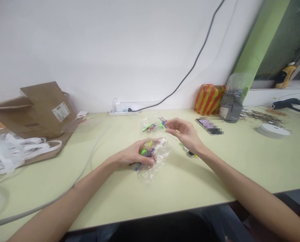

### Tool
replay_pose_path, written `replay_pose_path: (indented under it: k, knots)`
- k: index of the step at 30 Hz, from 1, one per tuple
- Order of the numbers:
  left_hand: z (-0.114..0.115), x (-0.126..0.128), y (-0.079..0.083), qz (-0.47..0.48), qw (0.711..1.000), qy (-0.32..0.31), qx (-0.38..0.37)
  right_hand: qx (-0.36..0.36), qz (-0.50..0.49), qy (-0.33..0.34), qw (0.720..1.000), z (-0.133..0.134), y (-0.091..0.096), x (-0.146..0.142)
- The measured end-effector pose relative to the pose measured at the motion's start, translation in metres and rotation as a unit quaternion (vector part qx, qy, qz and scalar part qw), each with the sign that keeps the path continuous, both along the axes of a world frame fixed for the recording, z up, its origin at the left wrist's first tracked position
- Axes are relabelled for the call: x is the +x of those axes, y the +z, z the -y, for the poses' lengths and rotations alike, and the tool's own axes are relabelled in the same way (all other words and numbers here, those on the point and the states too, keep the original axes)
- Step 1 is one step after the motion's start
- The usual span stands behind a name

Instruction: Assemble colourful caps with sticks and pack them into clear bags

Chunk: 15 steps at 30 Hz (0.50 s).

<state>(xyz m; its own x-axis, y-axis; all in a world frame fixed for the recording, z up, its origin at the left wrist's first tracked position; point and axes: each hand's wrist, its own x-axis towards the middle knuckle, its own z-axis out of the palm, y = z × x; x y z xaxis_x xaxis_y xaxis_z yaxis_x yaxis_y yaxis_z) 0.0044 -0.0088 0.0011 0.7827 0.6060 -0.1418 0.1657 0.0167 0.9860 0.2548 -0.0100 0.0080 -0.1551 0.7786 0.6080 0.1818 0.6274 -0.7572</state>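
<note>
- Our left hand (136, 155) clenches the clear bag (156, 165), resting on the table (190, 183).
- Our right hand (185, 132) pinches one coloured stick (162, 124), just up-right of the bag, close by.

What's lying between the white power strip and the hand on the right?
In the head view, a small clear packet of colourful pieces lies between the power strip and the right hand.

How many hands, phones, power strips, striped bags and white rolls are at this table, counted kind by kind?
Hands: 2, left hand around a clear bag, right hand pinching a coloured piece
Phone: 1
Power strip: 1
Striped bag: 1
White roll: 1
Total: 6
</note>
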Motion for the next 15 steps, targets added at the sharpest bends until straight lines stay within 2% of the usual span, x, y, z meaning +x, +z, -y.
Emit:
replay_pose_path:
  k: [2,6,15]
  knots:
    - [0.001,0.0,0.0,0.002,1.0,0.002,0.004,-0.023,0.028,0.032,0.999,0.003,-0.001,-0.004]
    - [0.001,0.001,-0.001,-0.001,1.0,0.003,0.011,-0.039,0.09,0.051,0.994,0.009,-0.003,-0.01]
    - [0.0,0.003,-0.001,-0.02,0.999,-0.007,0.037,-0.032,0.118,0.07,0.99,0.013,-0.006,-0.012]
